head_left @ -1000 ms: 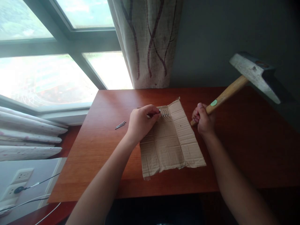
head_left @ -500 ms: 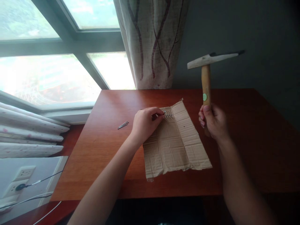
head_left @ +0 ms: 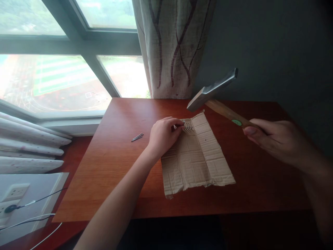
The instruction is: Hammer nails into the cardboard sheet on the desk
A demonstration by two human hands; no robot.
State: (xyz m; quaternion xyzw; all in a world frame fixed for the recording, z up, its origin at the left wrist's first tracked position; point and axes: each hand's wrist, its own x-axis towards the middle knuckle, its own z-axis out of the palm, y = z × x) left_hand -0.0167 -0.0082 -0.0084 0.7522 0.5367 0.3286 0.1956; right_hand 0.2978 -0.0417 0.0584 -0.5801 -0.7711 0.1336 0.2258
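Note:
My right hand (head_left: 270,140) is closed round the wooden handle of a hammer (head_left: 226,113). The hammer is tilted left, its metal head in the air above the far edge of a creased cardboard sheet (head_left: 189,163). On that sheet rests my left hand (head_left: 166,133), thumb and forefinger pinched on a nail (head_left: 183,122), of which only a small bit shows. Right beside the fingertips, several small nails (head_left: 188,126) stand in rows in the cardboard. A few loose nails (head_left: 137,137) lie on the table, left of my left hand.
The brown wooden table (head_left: 111,166) carries the cardboard. A window (head_left: 65,80) stands at the left, with a patterned curtain (head_left: 171,52) at the back. Cables run from a wall socket (head_left: 15,194) at lower left. A dark wall (head_left: 273,52) lies behind.
My right hand has moved right, and the hammer has swung from upright to tilted left, its head now lower and nearer the cardboard. My left hand keeps its pinch in place.

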